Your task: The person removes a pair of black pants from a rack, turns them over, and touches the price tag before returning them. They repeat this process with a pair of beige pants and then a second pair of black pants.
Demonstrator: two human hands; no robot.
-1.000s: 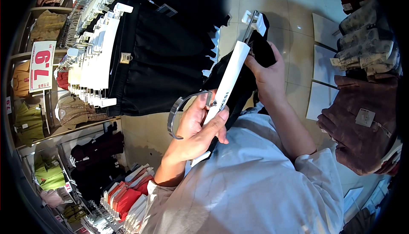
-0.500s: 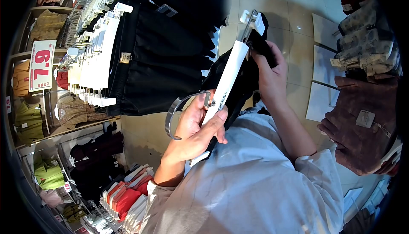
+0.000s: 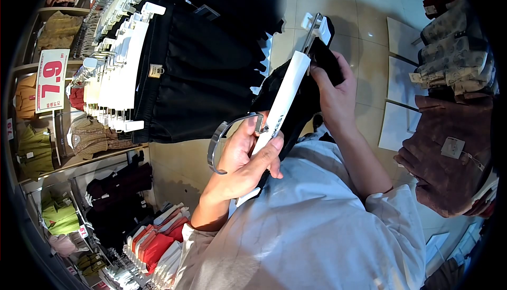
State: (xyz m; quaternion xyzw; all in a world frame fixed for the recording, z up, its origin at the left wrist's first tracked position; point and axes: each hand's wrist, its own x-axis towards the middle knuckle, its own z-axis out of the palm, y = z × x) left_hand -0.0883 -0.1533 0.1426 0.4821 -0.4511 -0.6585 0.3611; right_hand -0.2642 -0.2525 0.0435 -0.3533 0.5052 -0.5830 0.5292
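Note:
A white clip hanger (image 3: 288, 89) with a curved metal hook slants across the middle of the view. My left hand (image 3: 245, 155) is closed around its middle, beside the hook, with the thumb lying along the bar. From the hanger hangs a black garment (image 3: 296, 121), partly hidden behind the bar. At the far end, my right hand (image 3: 338, 89) pinches the garment's edge between thumb and fingers, just below the white clip (image 3: 311, 23).
Black trousers (image 3: 206, 73) hang on a rack of white hangers close on the left. A price sign (image 3: 52, 80) stands beyond them. Brown clothes (image 3: 449, 153) hang on the right. Pale floor tiles (image 3: 327, 0) show ahead.
The hanger's far end has shifted very slightly down and right. Both hands keep their hold in nearly the same place.

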